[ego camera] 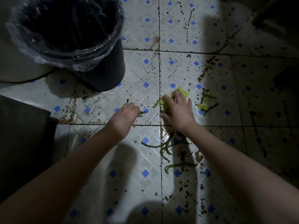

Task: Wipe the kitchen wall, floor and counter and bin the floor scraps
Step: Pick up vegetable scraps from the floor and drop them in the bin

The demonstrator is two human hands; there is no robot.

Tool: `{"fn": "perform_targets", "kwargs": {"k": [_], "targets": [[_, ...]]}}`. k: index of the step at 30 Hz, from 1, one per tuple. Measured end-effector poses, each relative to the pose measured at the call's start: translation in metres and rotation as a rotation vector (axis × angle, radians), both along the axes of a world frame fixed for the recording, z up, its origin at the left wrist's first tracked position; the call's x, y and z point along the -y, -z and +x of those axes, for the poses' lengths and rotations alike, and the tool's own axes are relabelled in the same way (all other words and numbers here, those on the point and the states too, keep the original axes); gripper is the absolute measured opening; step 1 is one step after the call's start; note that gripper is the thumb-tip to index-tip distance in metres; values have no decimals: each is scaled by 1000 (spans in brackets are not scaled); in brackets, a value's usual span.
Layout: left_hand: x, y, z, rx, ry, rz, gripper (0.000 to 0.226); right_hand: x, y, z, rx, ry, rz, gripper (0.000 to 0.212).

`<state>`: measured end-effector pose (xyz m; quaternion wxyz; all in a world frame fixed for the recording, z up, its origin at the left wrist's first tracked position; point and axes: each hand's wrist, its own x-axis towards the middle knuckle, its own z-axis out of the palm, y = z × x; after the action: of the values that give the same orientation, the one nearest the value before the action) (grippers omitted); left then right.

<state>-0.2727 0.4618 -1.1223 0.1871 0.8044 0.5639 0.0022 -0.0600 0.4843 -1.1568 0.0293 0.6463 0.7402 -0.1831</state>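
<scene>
Green vegetable scraps lie scattered on the stained tiled floor. My left hand is curled around thin dark green strips just above the tiles. My right hand lies over a pale green leafy clump, its fingers spread across it. More leafy bits and strips sit to the right of that hand. A loose tangle of green stems lies between my forearms. The black bin, lined with a clear plastic bag, stands at the upper left.
A dark object fills the left edge below the bin. A pale rounded container sits behind the bin at far left. The right part of the floor lies in deep shadow with dark furniture at the top right.
</scene>
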Motion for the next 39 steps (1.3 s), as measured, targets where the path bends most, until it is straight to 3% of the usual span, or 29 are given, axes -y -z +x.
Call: {"fn": "perform_targets", "kwargs": {"k": [3, 10, 28, 39], "targets": [[2, 1, -1, -8, -6, -8, 28, -2, 0, 6, 88, 3, 19, 67], [3, 0, 0, -10, -11, -16, 29, -4, -13, 3, 11, -17, 72, 46], [6, -20, -13, -45, -32, -23, 35, -5, -31, -5, -74, -18, 92, 39], [8, -63, -9, -141, -2, 110, 35, 8, -76, -17, -97, -137, 185, 38]]}}
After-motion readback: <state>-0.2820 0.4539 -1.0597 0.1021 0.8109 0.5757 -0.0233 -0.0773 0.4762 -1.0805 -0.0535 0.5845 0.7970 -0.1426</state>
